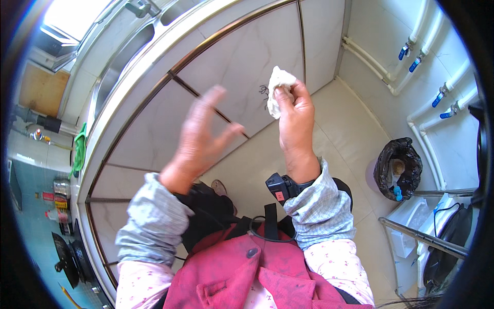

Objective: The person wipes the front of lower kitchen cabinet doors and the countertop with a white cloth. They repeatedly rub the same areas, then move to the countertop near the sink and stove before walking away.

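Note:
Pinched between the thumb and fingers of my right hand (295, 110) is a crumpled white tissue or cloth (278, 90). I hold it up in the air before the marble-patterned cabinet doors (239, 73). My left hand (202, 129) is raised beside it, blurred, with its thumb and fingers apart and nothing in it. A gap separates the two hands. A small black device (281, 187) is strapped at my right wrist.
A bin with a black liner (397, 170) stands on the tiled floor (339, 154) at right, some waste inside. White pipes (389, 87) with blue-handled valves line the wall. A metal-framed rack (424, 235) is lower right. On the left, the counter carries a sink (127, 54) and a green cloth (80, 150).

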{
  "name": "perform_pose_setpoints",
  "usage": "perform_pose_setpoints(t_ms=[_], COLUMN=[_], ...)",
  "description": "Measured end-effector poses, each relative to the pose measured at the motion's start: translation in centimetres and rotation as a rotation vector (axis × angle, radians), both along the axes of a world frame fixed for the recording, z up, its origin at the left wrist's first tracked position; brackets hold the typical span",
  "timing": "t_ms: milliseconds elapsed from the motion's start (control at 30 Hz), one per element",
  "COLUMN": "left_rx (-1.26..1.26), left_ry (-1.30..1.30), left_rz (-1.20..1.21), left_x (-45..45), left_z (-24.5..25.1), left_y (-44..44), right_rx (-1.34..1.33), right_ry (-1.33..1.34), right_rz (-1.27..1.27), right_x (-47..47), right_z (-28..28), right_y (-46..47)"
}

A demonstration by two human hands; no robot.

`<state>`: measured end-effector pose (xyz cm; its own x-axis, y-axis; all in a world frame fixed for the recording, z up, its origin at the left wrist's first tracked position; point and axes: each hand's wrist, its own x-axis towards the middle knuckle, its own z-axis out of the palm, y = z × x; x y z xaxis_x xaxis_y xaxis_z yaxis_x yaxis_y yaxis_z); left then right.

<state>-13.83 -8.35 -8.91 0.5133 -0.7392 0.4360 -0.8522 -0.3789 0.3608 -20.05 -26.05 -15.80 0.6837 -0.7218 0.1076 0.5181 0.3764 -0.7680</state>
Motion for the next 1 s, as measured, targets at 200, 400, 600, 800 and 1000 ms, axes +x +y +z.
perform_pose_setpoints(t_ms=[200, 400, 600, 800, 1000], left_rx=[-0.067, -0.137, -0.224, -0.215, -0.282], left_ry=[1.351, 1.559, 1.521, 1.545, 1.526], left_rz=[-0.293, -0.195, -0.153, -0.133, -0.128], left_x=[-9.3, -11.5, -11.9, -11.6, -10.8], left_z=[-6.6, -7.2, -7.6, -8.0, -8.1], left_y=[-3.5, -4.9, -5.4, -5.2, -4.3], right_rx=[-0.687, -0.875, -0.91, -0.826, -0.776], right_ry=[0.238, 0.244, 0.233, 0.241, 0.264], right_rz=[-0.284, -0.359, -0.356, -0.295, -0.217], right_x=[-2.9, -2.9, -2.7, -2.5, -2.1], right_z=[-2.2, -3.4, -3.3, -3.6, -3.5], right_y=[1.7, 1.3, 1.1, 1.3, 1.9])
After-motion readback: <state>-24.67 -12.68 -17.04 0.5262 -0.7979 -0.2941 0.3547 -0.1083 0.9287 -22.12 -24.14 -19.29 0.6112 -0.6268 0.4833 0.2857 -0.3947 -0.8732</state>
